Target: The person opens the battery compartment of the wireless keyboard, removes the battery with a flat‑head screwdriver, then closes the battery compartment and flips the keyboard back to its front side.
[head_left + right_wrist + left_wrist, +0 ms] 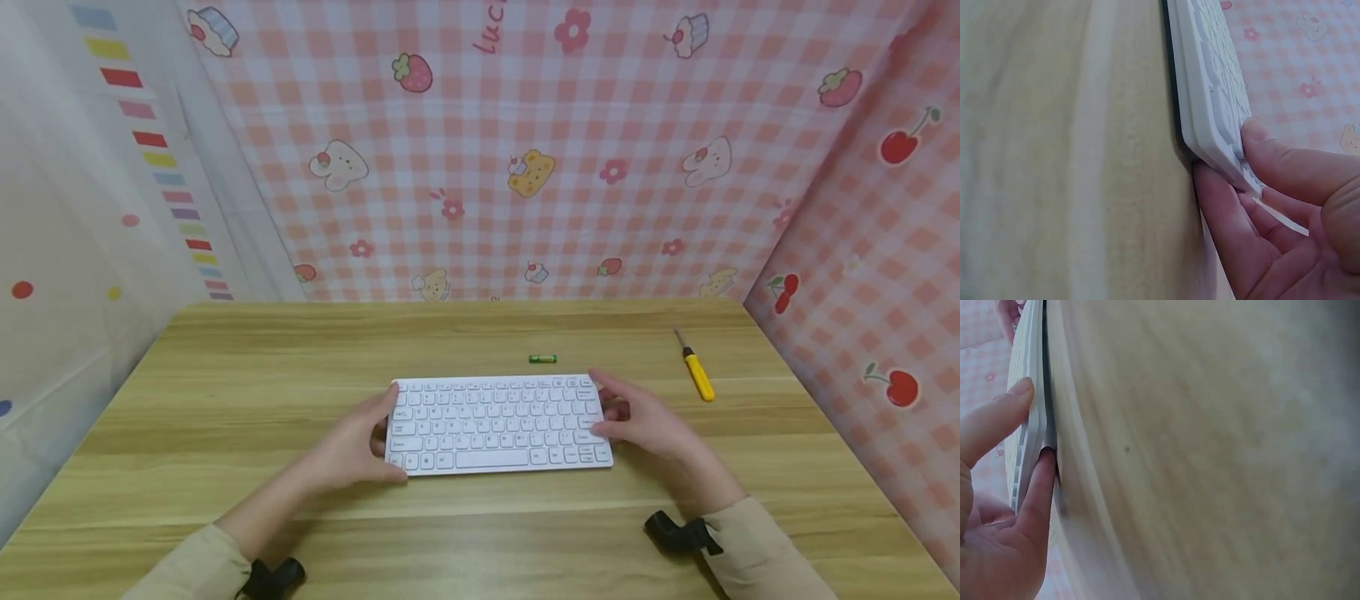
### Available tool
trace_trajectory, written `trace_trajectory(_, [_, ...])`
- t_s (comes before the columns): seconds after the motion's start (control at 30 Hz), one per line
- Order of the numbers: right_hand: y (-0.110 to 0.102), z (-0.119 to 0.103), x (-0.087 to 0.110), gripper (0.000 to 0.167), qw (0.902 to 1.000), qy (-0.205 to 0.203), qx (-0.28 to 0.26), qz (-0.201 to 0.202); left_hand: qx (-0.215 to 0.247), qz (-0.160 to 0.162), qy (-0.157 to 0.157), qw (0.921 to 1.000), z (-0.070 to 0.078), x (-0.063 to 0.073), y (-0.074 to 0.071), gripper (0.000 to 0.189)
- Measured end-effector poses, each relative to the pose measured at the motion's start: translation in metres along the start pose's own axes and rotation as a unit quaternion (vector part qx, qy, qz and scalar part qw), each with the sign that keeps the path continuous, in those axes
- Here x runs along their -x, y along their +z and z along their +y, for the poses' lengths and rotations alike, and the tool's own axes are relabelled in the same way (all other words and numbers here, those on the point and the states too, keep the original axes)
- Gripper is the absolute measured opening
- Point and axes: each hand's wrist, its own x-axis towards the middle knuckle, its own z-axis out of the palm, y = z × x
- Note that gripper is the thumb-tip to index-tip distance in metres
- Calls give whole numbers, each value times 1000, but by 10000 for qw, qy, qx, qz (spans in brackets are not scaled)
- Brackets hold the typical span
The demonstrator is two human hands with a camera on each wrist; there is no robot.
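Note:
A white keyboard [495,425] lies level, keys up, close over the wooden table in the head view. My left hand [356,442] grips its left end, with the thumb on the front corner. In the left wrist view, fingers [1038,494] of that hand reach under the keyboard's edge. My right hand [637,417] holds the right end, its thumb on the keys near the edge. The right wrist view shows the right thumb [1279,156] on top of the keyboard [1210,94] and the other fingers curled beneath. The fingertips under the keyboard are hidden.
Just behind the keyboard lies a small green battery [543,359]. A screwdriver [697,371] with a yellow handle lies at the back right of the wooden table [225,375]. Patterned curtains [480,167] hang behind the table and along its sides.

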Motion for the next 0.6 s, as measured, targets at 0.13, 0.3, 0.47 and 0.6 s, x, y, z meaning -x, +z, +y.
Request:
trace_trajectory(0.13, [1, 1, -2, 79, 9996, -13, 272, 54, -376, 18, 118, 9992, -1, -2, -2, 115])
trace_trajectory(0.3, [2, 3, -5, 78, 9973, -105, 723, 79, -748, 43, 161, 9971, -2, -5, -4, 112])
trace_trajectory(0.47, [2, 4, -7, 77, 9956, -229, 913, -12, -879, -6, 177, 9960, -3, -5, -6, 108])
trace_trajectory(0.6, [2, 0, -8, 75, 9934, -340, 1089, 71, -895, -37, 210, 9958, -4, -5, -6, 106])
